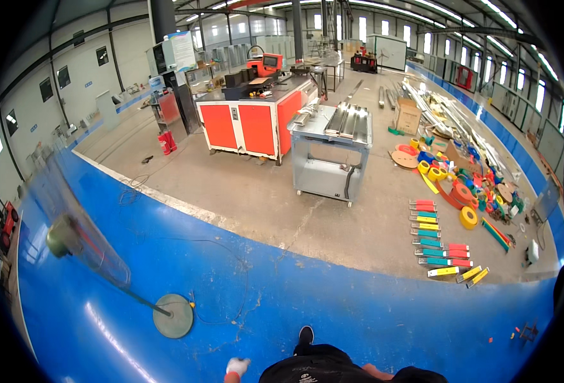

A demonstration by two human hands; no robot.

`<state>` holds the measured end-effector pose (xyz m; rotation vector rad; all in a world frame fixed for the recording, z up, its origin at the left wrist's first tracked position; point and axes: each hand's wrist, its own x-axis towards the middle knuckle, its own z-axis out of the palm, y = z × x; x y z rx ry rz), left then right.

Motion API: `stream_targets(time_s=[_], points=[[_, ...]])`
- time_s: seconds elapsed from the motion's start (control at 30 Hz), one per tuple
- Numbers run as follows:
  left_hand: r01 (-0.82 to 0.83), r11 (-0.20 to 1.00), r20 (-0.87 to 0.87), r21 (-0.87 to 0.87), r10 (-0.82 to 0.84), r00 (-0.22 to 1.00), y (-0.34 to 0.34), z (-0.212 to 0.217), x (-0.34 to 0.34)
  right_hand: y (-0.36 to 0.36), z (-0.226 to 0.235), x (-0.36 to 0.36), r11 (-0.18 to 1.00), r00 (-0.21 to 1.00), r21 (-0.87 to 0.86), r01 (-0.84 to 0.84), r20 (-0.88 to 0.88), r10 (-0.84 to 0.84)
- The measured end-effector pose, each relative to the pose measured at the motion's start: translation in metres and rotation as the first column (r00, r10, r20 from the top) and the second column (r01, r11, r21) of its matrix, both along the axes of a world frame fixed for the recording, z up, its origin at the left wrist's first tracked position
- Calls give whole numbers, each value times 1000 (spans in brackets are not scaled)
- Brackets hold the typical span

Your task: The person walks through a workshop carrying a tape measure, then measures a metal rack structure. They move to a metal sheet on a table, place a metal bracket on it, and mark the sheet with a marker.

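My left hand [237, 366], in a white glove with a reddish cuff, hangs low at the bottom of the view. Its fingers look curled in, and nothing shows in them. Only a bare bit of my right hand [378, 372] shows beside my dark clothing; its fingers are hidden. Neither hand touches any object that I can see. A dark shoe [305, 335] stands on the blue floor [263, 319] ahead of me. Nearest to my left hand is the round grey base [173, 316] of a standing fan [87, 246].
A grey wheeled cart [330, 169] carries metal strips beside a red-and-white cabinet bench [247, 127]. To the right lie coloured rolls [467, 217], rows of red, green and yellow pieces [430, 242], a cardboard box [407, 117] and long metal profiles [432, 108]. Loose cable [244, 281] crosses the floor.
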<state>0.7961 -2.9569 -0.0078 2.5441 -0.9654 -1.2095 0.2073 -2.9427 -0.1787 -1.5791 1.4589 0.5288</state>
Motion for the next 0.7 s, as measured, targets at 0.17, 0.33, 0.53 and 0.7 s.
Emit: stream_targets(time_s=[0.17, 0.33, 0.53, 0.7], points=[[13, 979, -138, 203, 16, 990, -68, -20, 0, -213, 68, 68, 964, 957, 80, -252, -127, 260], [-64, 987, -189, 149, 92, 978, -179, -32, 20, -429, 116, 160, 923, 900, -175, 343, -222, -376], [-99, 986, -181, 131, 122, 976, -354, -67, 96, -646, 107, 282, 916, 907, -169, 363, -163, -389], [-119, 988, -66, 103, 126, 990, -547, -69, 216, -746, 138, 342, 895, 889, -210, 393, -161, -428]])
